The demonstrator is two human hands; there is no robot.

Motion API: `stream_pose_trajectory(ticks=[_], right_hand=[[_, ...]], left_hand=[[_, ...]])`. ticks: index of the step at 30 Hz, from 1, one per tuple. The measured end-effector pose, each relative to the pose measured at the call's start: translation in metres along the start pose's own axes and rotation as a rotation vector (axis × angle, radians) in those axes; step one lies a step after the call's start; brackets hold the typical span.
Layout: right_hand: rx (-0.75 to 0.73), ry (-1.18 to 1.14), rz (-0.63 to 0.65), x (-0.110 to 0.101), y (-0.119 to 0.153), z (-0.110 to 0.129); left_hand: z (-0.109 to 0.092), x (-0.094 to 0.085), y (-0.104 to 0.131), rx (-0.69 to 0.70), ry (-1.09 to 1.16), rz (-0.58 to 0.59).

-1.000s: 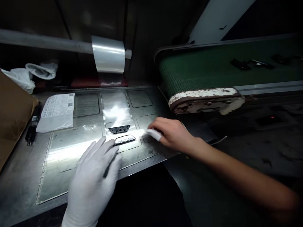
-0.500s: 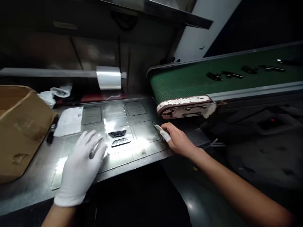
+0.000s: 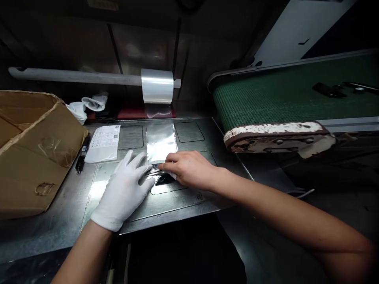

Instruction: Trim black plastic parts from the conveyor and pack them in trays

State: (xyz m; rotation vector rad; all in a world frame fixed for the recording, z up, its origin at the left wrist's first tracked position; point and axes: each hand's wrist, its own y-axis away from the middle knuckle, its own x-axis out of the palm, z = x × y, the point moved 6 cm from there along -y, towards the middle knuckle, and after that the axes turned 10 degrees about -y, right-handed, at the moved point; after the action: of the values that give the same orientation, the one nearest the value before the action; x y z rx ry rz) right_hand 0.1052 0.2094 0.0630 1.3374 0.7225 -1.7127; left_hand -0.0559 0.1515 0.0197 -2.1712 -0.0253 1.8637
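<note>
My left hand (image 3: 126, 187), in a white glove, lies on the metal table with its fingers spread, the fingertips beside two small dark parts. My right hand (image 3: 189, 169) is bare and closed around the white-handled cutter, most of which it hides. Its fingertips are at the upper dark part (image 3: 155, 166), near my left fingertips. Just below lies the lower dark part (image 3: 163, 180), shiny black. Behind them a strip of clear film (image 3: 160, 138) runs back over the table toward the film roll (image 3: 157, 86) on a grey bar.
An open cardboard box (image 3: 56, 157) stands at the left, beside a black pen (image 3: 82, 157) and a printed paper sheet (image 3: 103, 144). White cloth (image 3: 94, 102) lies behind. At the right, a green conveyor belt (image 3: 266, 98) carries dark parts (image 3: 328, 90) beyond the table's edge.
My right hand has moved left with the cutter, from the table's right side to the dark parts. My left hand is now closer to them. The view has shifted left.
</note>
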Motion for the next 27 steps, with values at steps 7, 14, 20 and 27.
stream_pose_trajectory(ticks=[7, 14, 20, 27], right_hand=[[0.105, 0.072, -0.013, -0.008, 0.055, -0.039], [0.328, -0.013, -0.195, 0.004, 0.150, -0.095], [0.281, -0.119, -0.487, 0.030, 0.160, -0.107], [0.128, -0.558, -0.903, 0.035, 0.184, -0.029]], left_hand=[[0.003, 0.000, 0.001, 0.000, 0.013, -0.021], [-0.019, -0.023, 0.001, 0.129, 0.077, -0.128], [-0.058, -0.016, -0.006, 0.345, -0.239, -0.040], [-0.059, -0.037, 0.074, -0.011, 0.324, -0.359]])
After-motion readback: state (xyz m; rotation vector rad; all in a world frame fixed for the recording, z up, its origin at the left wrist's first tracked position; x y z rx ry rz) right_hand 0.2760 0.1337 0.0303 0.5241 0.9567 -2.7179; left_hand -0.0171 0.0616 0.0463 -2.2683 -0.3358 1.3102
